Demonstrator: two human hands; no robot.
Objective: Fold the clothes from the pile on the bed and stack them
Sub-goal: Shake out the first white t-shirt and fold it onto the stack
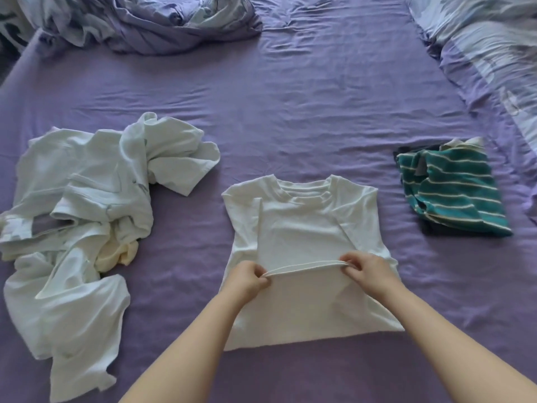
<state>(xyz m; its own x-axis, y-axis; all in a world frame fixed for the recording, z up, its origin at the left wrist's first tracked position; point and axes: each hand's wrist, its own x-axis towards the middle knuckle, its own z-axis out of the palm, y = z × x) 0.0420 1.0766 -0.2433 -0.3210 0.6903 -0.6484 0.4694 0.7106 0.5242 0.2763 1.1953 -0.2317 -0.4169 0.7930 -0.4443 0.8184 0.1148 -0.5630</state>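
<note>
A white tee [305, 228] is lying flat on the purple sheet [290, 112] at lower centre of the frame, its collar pointing toward the top of the frame and both side edges lying folded in over the body. The left hand [247, 279] is pinching the left end of the hem [305, 267], its fingers curled around the fabric, and the right hand [367, 269] is pinching the right end in the same way, knuckles up. Between the two hands the hem is stretching taut as a raised, doubled edge, sitting about halfway up the garment, so the lower part of the tee is standing doubled over beneath the forearms. At the left of the frame an unfolded pile [78, 213] of white and pale garments is sprawling across the sheet, with a bit of cream-yellow cloth showing at its inner edge; it is lying well apart from the tee. At the right of the frame a stack [456, 193] is sitting on the sheet, a green top with white stripes lying uppermost over something dark. A crumpled duvet [151, 21] with a pale leafy print is bunching along the upper left of the frame, and more of the same bedding [491, 48] is running down the upper right.
</note>
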